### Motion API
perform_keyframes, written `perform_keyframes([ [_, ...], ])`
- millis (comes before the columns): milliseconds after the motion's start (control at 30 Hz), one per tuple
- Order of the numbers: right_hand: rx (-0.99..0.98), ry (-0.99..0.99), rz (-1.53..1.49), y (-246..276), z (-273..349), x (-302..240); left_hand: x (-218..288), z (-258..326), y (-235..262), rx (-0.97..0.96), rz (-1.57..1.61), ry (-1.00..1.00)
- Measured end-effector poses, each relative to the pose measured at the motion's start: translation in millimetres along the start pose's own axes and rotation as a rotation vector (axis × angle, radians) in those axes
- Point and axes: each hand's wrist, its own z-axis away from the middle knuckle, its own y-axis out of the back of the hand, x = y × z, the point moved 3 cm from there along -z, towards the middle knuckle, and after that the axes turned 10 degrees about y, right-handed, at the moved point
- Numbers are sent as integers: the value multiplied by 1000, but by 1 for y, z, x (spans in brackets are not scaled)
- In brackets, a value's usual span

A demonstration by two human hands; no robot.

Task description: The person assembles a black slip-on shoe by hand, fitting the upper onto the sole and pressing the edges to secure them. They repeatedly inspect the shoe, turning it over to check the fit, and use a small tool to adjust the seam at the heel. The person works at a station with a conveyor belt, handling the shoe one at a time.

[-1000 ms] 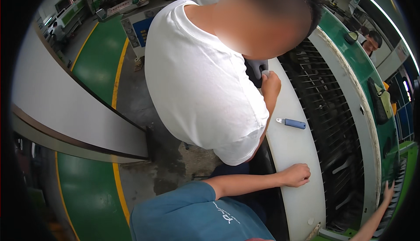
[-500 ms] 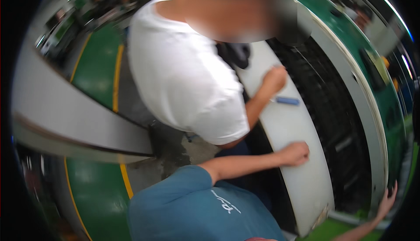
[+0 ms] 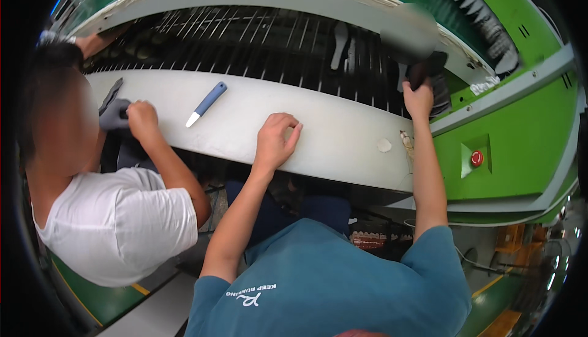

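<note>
Well — dark piece in right fingers.

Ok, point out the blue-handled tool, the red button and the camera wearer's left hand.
Blue-handled tool (image 3: 210,99): head view, on the middle of its handle.
Red button (image 3: 477,158): head view, on its round top.
Left hand (image 3: 275,140): head view, on the back of the hand.

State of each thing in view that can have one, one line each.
Left hand: empty, loosely curled over the white ledge
Right hand: gripping a dark item
Blue-handled tool: lying loose on the ledge, pale tip bare
Red button: pressed or not, can't tell
Pale sole-shaped piece: lying on the rods
Co-worker's left hand: gloved in grey
</note>
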Motion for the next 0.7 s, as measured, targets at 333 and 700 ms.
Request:
perform_keyframes([
  [333,-656,-221,276,-139,-40,48,-11,0,2,60,-17,2],
  [700,-708,-82,-8,-119,-91,110,-28,9,-12,70,-36,-58],
])
